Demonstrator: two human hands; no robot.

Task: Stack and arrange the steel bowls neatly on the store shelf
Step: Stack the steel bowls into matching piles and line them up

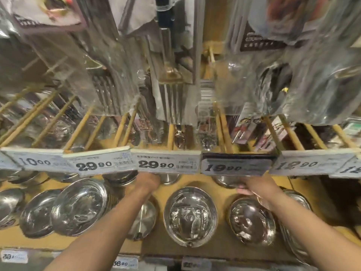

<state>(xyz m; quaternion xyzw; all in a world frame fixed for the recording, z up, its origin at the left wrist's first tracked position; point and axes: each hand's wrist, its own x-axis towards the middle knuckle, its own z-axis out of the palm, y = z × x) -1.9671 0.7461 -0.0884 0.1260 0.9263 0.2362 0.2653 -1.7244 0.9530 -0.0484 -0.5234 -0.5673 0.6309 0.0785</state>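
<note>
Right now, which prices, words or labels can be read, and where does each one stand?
"10 00": first price tag on the upper rail.
"29 90": second tag.
"29 90": third tag.
"19 90": dark tag.
"12 90": fifth tag.
Lower shelf-edge tags and hanging package print: too blurred.

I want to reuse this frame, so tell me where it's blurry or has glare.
Head view: wide-angle bending curves the price tag strip; the hanging packets above are smeared; glare mottles the steel bowls; both hands, left hand and right hand, are half hidden behind the tags.
</note>
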